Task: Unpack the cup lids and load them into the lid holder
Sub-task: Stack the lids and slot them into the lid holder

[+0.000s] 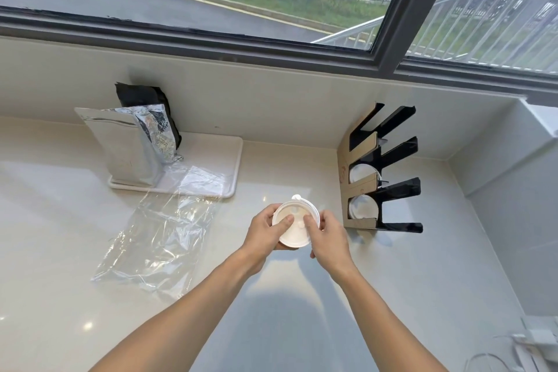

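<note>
A stack of white cup lids [294,225] is held above the pale counter between both hands. My left hand [263,231] grips its left side with the thumb on top. On the right rim, my right hand [327,235] pinches with thumb and fingers. The black lid holder [392,178] with a cardboard side stands to the right against the wall. White lids [362,206] show in its two lower slots; the top slot looks dark. An empty clear plastic bag [160,235] lies flat on the counter to the left.
A white tray [229,160] at the back holds a silver foil pouch [129,148] and a black bag [145,96]. A window runs along the back. White cables [513,353] lie at the bottom right corner. A raised ledge [513,160] borders the right side.
</note>
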